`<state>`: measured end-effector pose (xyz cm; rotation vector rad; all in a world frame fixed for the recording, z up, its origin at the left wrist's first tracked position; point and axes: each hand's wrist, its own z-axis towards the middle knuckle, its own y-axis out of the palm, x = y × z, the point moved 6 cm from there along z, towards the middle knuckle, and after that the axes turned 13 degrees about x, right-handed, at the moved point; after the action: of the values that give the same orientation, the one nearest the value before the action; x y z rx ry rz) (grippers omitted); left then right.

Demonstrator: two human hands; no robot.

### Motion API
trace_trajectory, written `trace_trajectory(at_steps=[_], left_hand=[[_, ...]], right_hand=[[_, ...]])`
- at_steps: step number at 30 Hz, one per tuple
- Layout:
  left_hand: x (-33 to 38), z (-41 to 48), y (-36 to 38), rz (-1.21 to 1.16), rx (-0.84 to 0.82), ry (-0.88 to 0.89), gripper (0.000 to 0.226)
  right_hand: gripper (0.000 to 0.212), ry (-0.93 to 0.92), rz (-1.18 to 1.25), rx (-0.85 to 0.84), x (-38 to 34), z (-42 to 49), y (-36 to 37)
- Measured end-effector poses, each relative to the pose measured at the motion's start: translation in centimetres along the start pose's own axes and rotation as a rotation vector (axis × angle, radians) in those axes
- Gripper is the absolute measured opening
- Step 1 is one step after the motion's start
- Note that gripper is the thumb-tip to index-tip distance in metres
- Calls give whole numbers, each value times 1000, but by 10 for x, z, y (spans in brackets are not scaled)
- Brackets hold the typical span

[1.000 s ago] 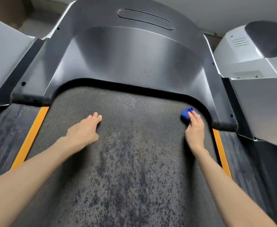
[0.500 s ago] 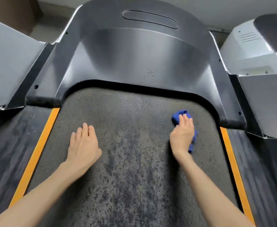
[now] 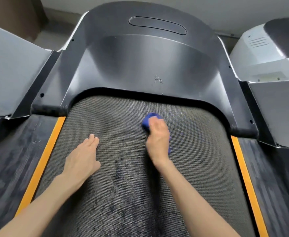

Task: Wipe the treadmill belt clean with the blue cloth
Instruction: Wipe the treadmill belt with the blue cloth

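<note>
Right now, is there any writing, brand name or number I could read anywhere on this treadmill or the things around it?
No readable text anywhere.
Motor cover: the oval recess is blank; the pale specks look like droplets, not letters.
Treadmill belt, blue cloth, orange strips: no markings.
White machine on the right: only vent slots; a small panel below them is too blurred to tell.

This looks like a gym or exercise room. A treadmill fills the view, with its textured belt (image 3: 191,168), orange side strips (image 3: 42,161) and dark motor cover (image 3: 140,65). A second machine's grey-white housing (image 3: 263,53) stands just beside it on the right.
</note>
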<state>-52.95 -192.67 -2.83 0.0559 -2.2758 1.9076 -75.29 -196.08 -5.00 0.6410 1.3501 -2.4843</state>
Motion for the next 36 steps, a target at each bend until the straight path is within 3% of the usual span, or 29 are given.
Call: trace_trajectory(at_steps=[3,5,6,8,11,12,13,15,18,20,21,23,26,27,28,29,32,34,36], left_hand=[[-2,-1,1,-19,-7,-1,78],[-5,1,3,-51,-18,-7,77],[-7,2,3,-67,-27,-12,78],[-12,3,4,-96,-50,-21,79],[-16,4,4,-122,-74,-23,81],[-15,5,4,-121,-81,-17,81],[-14,5,4,-111,-85,-16,80],[-12,5,2,-83,-75,-29,78],[-10,4,-1,-74,-29,-39,75],[-11,3,1,-87,-16,-34,75],[-13,3,3,-101,-20,-30,77],[-15,2,8,-123,-40,-11,80],[-16,4,11,-131,-62,0,83],[-16,5,11,-136,-69,-7,83],[-17,6,11,-140,-76,-14,83],[-17,6,11,-144,-80,-21,82],[-18,6,11,-154,-73,-28,82],[-18,7,10,-157,-59,-29,82],[-19,8,8,-168,-54,-34,80]], right_hand=[[54,-542,221,-424,-73,-66,20],[53,-630,280,-528,-65,-67,17],[53,-607,268,-477,-53,-54,13],[54,-399,137,-259,-10,-20,6],[56,183,-106,108,55,15,-17],[58,309,-140,156,54,13,-19],[60,318,-136,158,41,7,-17],[62,74,-26,-2,-7,-15,1],[66,-475,120,-333,-71,-78,11],[69,-725,143,-448,-59,-87,5],[68,-741,132,-438,-43,-75,2],[63,-492,46,-286,6,-35,-5],[58,159,-111,37,69,14,-26],[57,285,-137,97,66,15,-28],[56,289,-139,128,48,9,-27],[52,192,-93,102,21,-2,-21],[42,-252,36,-181,-64,-69,0],[43,-440,37,-302,-79,-105,2],[38,-600,77,-316,-62,-104,-3]])
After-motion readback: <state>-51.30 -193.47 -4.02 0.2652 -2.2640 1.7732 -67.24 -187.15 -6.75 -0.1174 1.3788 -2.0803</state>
